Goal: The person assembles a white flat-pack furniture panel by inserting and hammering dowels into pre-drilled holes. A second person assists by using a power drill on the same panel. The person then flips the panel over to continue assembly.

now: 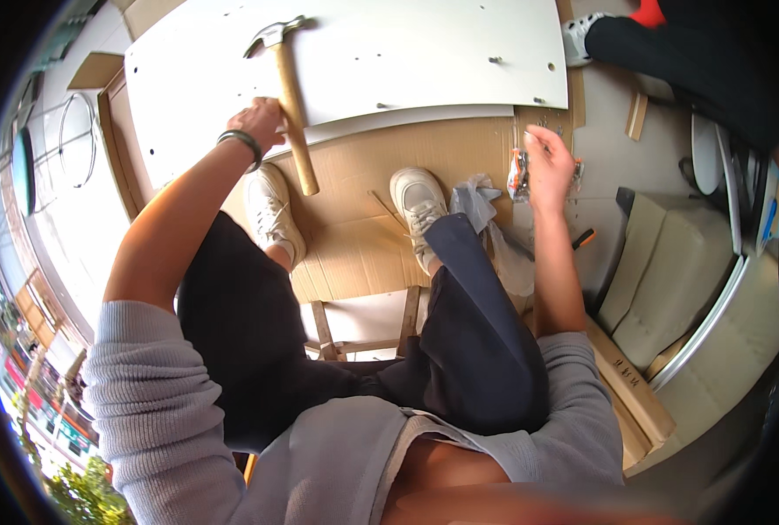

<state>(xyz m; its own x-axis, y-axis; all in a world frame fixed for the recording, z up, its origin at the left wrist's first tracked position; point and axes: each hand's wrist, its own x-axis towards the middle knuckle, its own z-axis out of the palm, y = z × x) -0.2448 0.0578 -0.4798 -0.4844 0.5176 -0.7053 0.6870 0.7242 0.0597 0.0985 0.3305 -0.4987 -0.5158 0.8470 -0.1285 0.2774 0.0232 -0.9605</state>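
The left hand (260, 124) is at the near edge of the white panel (424, 44), fingers bent, right beside the hammer (291, 96); whether it grips anything I cannot tell. The hammer lies over the panel, head away from the person, its handle jutting past the edge, which probably keeps it easy to grab. The right hand (550, 171) is raised near the panel's right corner with fingers curled in; whether a small part is pinched there I cannot tell. Just beside it is a packet (518, 175), seemingly kept within reach. Pegs (494, 60) stand in the panel, and cardboard (346, 241) lies under it, likely to guard against scratches
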